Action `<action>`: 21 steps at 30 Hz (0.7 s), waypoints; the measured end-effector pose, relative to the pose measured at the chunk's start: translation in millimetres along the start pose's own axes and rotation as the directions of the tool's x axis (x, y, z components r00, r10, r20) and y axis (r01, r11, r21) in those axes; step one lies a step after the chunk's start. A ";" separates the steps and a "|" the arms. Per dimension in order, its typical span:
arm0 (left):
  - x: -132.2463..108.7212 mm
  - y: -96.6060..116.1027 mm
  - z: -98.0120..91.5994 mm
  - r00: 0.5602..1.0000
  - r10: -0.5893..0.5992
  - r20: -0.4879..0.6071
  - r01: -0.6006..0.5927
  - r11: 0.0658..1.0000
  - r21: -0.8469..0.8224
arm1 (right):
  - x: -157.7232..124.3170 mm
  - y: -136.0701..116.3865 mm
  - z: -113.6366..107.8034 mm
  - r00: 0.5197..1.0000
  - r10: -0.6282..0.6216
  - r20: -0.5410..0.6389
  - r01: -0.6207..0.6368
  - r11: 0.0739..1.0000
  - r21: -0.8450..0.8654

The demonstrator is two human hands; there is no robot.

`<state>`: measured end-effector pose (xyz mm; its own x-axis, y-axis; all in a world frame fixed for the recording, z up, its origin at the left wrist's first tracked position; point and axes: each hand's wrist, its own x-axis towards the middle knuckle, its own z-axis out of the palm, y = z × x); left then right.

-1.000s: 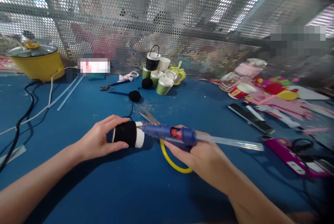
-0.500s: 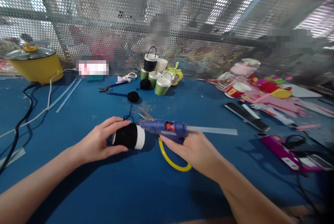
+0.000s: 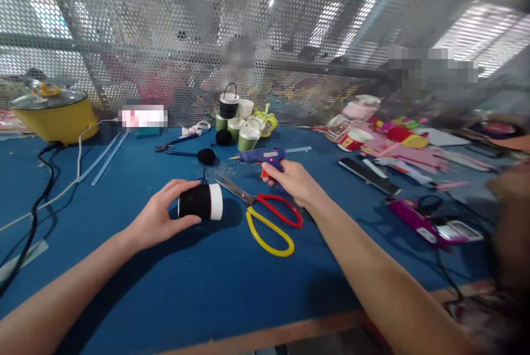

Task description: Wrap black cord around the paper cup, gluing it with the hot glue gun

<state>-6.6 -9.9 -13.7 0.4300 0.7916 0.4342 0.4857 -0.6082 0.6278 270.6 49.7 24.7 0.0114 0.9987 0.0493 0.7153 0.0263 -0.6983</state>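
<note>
My left hand (image 3: 165, 214) grips a paper cup (image 3: 216, 201) lying on its side, thumb below and fingers above. Black yarn (image 3: 194, 202) is wound around most of the cup, leaving a white band at its right end. A strand runs from it back to a small black yarn ball (image 3: 206, 156). In my right hand (image 3: 292, 181) is a blue hot glue gun (image 3: 260, 156), its nozzle pointing left and a clear glue stick (image 3: 298, 149) sticking out behind. Between the hands lie scissors (image 3: 249, 199) with one red and one yellow handle loop, blades partly apart.
Small wrapped cups (image 3: 248, 137) and another black yarn ball (image 3: 224, 137) stand at the back, near pliers (image 3: 165, 148). A yellow pot (image 3: 58, 123) is far left. On the right are a phone (image 3: 368, 175), a purple device (image 3: 414, 222) and pink scraps (image 3: 397, 156). Part of another person shows at the right edge.
My right hand has lifted the glue gun away from the cup, back and up, uncovering the scissors. The left hand still holds the cup. The view has shifted a little to the right.
</note>
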 end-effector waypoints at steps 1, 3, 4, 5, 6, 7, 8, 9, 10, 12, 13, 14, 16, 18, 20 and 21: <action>-0.1 -0.8 0.6 1.000 -0.003 -0.006 0.003 1.000 -0.016 | 7.5 3.8 1.6 1.000 0.021 0.004 -0.021 0.999 -0.041; -0.3 -1.5 1.7 1.000 -0.004 -0.009 0.004 0.999 -0.042 | 20.9 11.0 5.7 0.998 0.067 -0.007 -0.068 0.989 -0.132; -0.5 -1.4 2.3 1.000 -0.002 -0.010 0.002 0.999 -0.050 | 26.3 13.8 7.9 0.996 0.090 -0.014 -0.091 0.980 -0.176; -0.7 -1.0 2.9 1.000 0.000 -0.009 -0.001 0.999 -0.053 | 30.7 15.8 10.0 0.994 0.107 -0.021 -0.108 0.970 -0.217; -0.9 -0.5 3.4 1.000 0.004 -0.008 -0.004 0.999 -0.054 | 33.9 16.6 11.9 0.993 0.115 -0.031 -0.119 0.960 -0.255; -1.2 0.2 3.9 1.000 0.010 -0.007 -0.010 0.999 -0.053 | 35.6 15.9 13.4 0.992 0.115 -0.045 -0.123 0.950 -0.288; -1.6 1.0 4.4 1.000 0.018 -0.006 -0.018 0.998 -0.053 | 35.7 13.5 14.5 0.993 0.102 -0.063 -0.117 0.942 -0.315; -2.0 1.7 4.9 1.000 0.028 -0.004 -0.028 0.998 -0.054 | 34.1 9.4 15.3 0.994 0.078 -0.081 -0.101 0.936 -0.337; -2.5 2.5 5.4 0.999 0.036 -0.001 -0.036 0.998 -0.055 | 30.9 3.5 15.9 0.995 0.043 -0.091 -0.073 0.933 -0.351; -3.5 3.7 6.2 0.999 0.047 0.005 -0.046 0.998 -0.050 | 19.6 -12.4 17.3 0.997 -0.041 -0.067 0.014 0.934 -0.357; -3.9 4.2 6.6 0.999 0.045 0.009 -0.044 0.998 -0.044 | 12.0 -21.6 18.4 0.996 -0.089 -0.019 0.077 0.937 -0.342; -4.3 4.6 6.8 0.999 0.039 0.012 -0.038 0.999 -0.037 | 3.7 -31.1 20.2 0.991 -0.131 0.039 0.136 0.939 -0.316; -4.9 5.1 7.4 0.999 0.030 0.015 -0.029 0.999 -0.025 | -12.9 -49.2 25.8 0.929 -0.306 0.209 0.338 0.931 -0.139; -5.2 5.3 8.0 0.999 0.029 0.019 -0.029 0.999 -0.019 | -26.4 -63.8 33.5 0.856 -0.460 0.235 0.473 0.881 0.000; -5.3 5.6 8.8 0.999 0.033 0.022 -0.033 0.999 -0.005 | -34.4 -73.8 41.7 0.827 -0.519 0.218 0.530 0.848 0.008; -5.3 5.8 9.1 0.999 0.037 0.025 -0.037 0.999 0.009 | -36.3 -77.3 45.4 0.829 -0.519 0.210 0.533 0.846 -0.013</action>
<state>0.9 -18.2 -18.2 0.4667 0.7668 0.4406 0.4764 -0.6377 0.6052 183.1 13.3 44.4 -0.5084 0.8232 0.2528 0.6205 0.5538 -0.5552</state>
